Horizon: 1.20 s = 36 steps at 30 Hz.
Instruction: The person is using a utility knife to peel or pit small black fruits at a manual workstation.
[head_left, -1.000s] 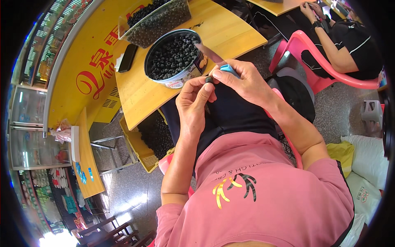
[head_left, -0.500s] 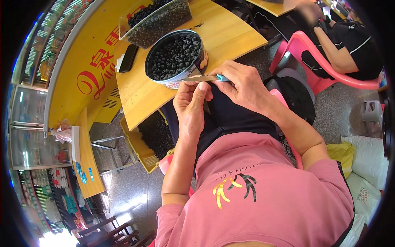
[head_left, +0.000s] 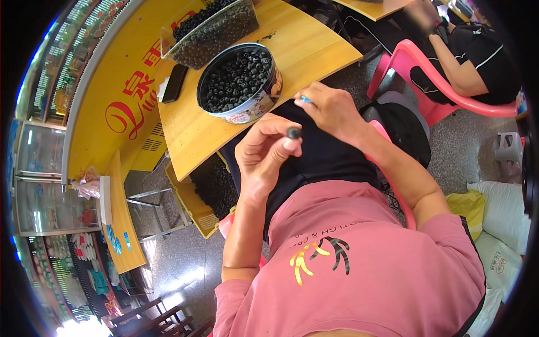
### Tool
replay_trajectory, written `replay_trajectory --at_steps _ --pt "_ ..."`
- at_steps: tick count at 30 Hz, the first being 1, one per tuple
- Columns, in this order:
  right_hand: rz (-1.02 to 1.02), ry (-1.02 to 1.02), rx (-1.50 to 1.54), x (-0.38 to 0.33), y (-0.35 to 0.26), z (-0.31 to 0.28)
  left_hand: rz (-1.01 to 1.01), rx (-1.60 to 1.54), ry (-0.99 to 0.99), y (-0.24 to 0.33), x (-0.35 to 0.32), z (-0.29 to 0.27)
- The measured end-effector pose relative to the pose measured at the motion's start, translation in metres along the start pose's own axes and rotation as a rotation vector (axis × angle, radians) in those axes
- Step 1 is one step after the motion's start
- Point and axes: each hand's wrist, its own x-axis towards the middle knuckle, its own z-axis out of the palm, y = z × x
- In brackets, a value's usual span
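Note:
My left hand point(head_left: 265, 150) is closed, pinching a small black round piece point(head_left: 293, 132) between thumb and forefinger. Over my lap to its right, my right hand point(head_left: 331, 109) is closed round a small knife; just its blue handle end point(head_left: 305, 100) peeks out, and the blade cannot be made out. Beyond my left hand, at the table edge, stands a round tub point(head_left: 244, 114) filled with similar black pieces point(head_left: 236, 78), several showing a ring-like top. Behind it, a clear rectangular bin point(head_left: 210, 46) holds more dark pieces.
A black phone point(head_left: 174, 83) lies left of the tub on the wooden table point(head_left: 314, 42). Under the table is a yellow crate point(head_left: 188, 205) of dark pieces. At the right, a person point(head_left: 466, 73) sits on a pink chair point(head_left: 404, 56). White sacks point(head_left: 502, 216) stand lower right.
My hands have drawn apart. My right hand has pulled the knife back from my left, its blade no longer visible. My left hand has turned, and the black piece now shows in its pinch.

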Motion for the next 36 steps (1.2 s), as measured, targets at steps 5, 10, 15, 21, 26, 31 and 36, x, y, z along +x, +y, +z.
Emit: replay_trajectory --at_steps 5,10,15,21,26,31,36 --pt "0.107 0.055 0.245 0.011 -0.021 -0.025 -0.114 -0.102 0.091 -0.013 0.000 -0.012" --pt "0.234 -0.070 0.540 0.012 -0.027 -0.027 -0.081 0.000 0.288 -0.006 -0.002 -0.036" --pt "0.373 -0.058 0.534 0.011 -0.008 -0.028 0.133 0.585 0.674 0.041 -0.003 -0.139" --pt "0.367 -0.105 0.563 0.013 -0.003 -0.027 0.083 1.025 1.038 0.078 -0.058 -0.304" --pt "0.391 -0.141 0.532 0.012 -0.002 -0.024 -0.073 1.370 0.852 0.065 -0.050 -0.309" --pt "0.390 -0.119 0.557 0.011 -0.006 -0.026 0.063 1.325 0.412 0.058 0.029 -0.194" --pt "0.394 -0.141 0.543 0.013 -0.006 -0.027 0.111 1.321 -0.118 0.020 0.094 -0.150"
